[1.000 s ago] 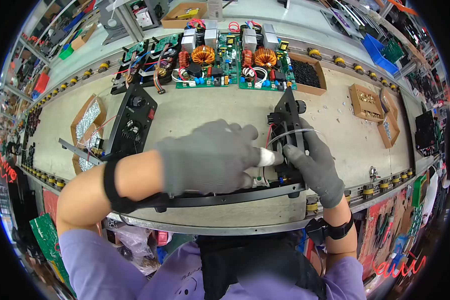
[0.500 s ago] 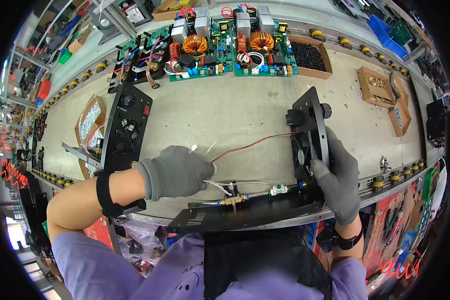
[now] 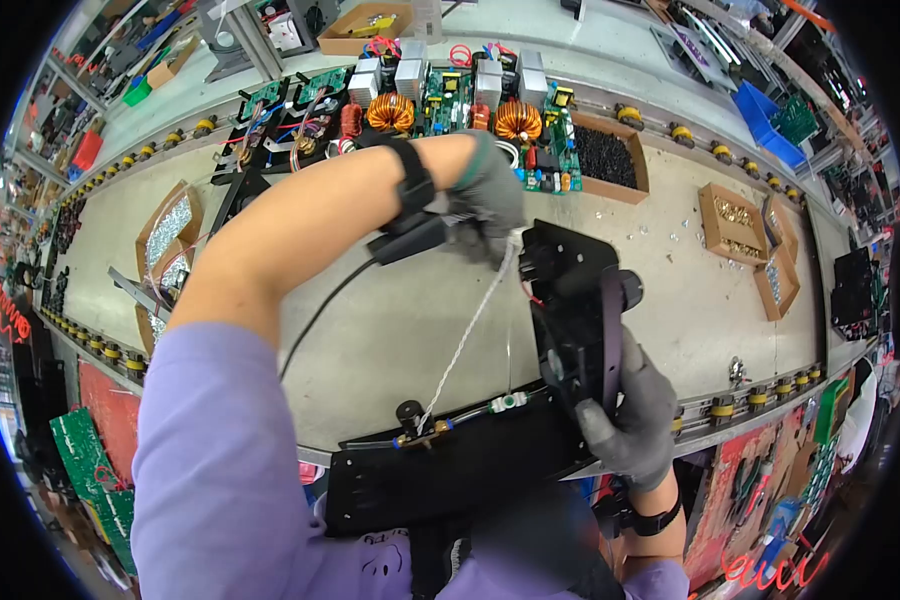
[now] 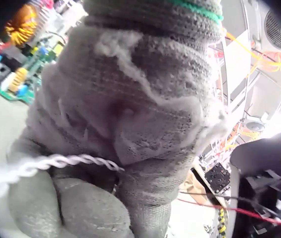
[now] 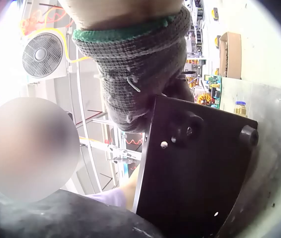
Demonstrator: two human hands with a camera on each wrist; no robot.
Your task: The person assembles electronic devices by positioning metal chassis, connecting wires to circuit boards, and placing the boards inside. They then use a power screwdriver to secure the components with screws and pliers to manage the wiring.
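My gloved left hand (image 3: 488, 205) is raised beside the top of an upright black end panel (image 3: 575, 262). It grips a twisted white wire pair (image 3: 470, 332), which runs taut down to a brass fitting (image 3: 422, 436) on the black metal base plate (image 3: 460, 470). In the left wrist view the twisted pair crosses the curled fingers (image 4: 93, 208), and a red wire (image 4: 244, 213) leads to the panel. My gloved right hand (image 3: 632, 415) holds the end panel at its outer side, thumb on the near face. The plate's underside (image 5: 195, 168) shows in the right wrist view.
Green circuit boards (image 3: 545, 178) with copper coils line the back of the bench, beside a box of black screws (image 3: 610, 160). Small cardboard boxes of hardware (image 3: 735, 222) stand at right. Another black panel unit, partly covered by the left arm, sits at left. Roller rails (image 3: 720, 405) edge the bench.
My left hand has moved from low over the base plate up and away to the panel's top, drawing the twisted white wires with it. The base plate has tilted and shifted toward the body.
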